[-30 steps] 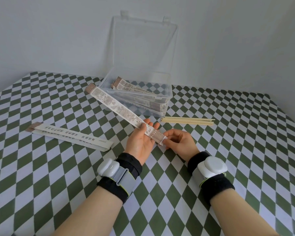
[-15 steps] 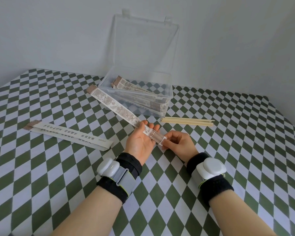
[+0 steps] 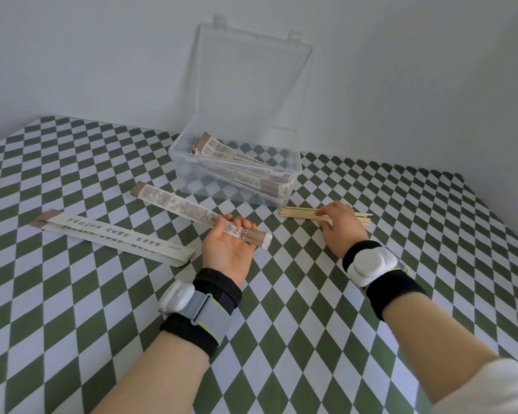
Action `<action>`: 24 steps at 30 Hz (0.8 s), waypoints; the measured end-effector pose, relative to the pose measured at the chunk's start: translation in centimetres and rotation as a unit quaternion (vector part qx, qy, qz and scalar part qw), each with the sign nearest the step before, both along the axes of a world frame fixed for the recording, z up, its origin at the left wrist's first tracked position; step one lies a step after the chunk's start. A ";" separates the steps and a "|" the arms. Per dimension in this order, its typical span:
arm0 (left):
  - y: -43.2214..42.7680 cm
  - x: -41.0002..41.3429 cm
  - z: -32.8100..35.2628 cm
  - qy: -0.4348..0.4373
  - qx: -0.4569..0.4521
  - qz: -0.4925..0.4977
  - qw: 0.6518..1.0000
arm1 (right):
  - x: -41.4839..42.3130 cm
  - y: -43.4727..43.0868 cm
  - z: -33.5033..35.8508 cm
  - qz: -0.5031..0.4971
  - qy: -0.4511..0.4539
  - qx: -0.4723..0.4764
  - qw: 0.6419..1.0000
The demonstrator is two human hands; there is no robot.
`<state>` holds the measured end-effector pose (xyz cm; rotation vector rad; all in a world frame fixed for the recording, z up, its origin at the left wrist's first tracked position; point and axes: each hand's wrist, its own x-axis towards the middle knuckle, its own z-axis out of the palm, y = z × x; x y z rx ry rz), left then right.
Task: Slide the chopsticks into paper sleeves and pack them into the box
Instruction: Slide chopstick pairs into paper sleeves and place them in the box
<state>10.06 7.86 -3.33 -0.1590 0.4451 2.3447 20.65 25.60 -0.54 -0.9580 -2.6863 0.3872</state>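
Note:
My left hand [image 3: 226, 249], palm up, holds a patterned paper sleeve [image 3: 174, 203] near its brown end; the sleeve points up and to the left above the table. My right hand [image 3: 340, 230] lies over a small pile of bare wooden chopsticks [image 3: 299, 215] on the table, fingers curled down onto them. The clear plastic box [image 3: 295, 168] stands behind with its lid up, and several sleeved chopsticks [image 3: 240, 162] lie inside it.
Two more white paper sleeves [image 3: 117, 237] with printed characters lie flat on the checkered tablecloth [image 3: 281, 294] to the left. A white wall rises right behind the box. Both wrists wear black bands with white sensor units.
My right hand has let go of the sleeve's brown end and moved right onto the chopstick pile. The left hand still holds the sleeve, now lower and flatter.

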 end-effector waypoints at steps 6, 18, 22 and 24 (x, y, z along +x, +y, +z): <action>-0.2 -0.1 -0.1 -0.005 0.002 0.003 1.000 | -0.8 1.1 0.1 0.005 -0.108 0.053 0.993; -0.3 -0.7 -0.2 -0.018 -0.007 0.021 1.000 | -0.8 -0.2 1.9 0.070 -0.227 -0.031 0.971; -0.5 -0.9 -0.4 -0.025 -0.008 0.031 0.999 | -0.6 -1.4 2.4 0.070 -0.252 -0.026 0.965; -0.6 -0.7 -0.3 -0.032 -0.009 0.034 0.999 | -0.2 -1.8 2.4 0.067 -0.262 -0.032 0.962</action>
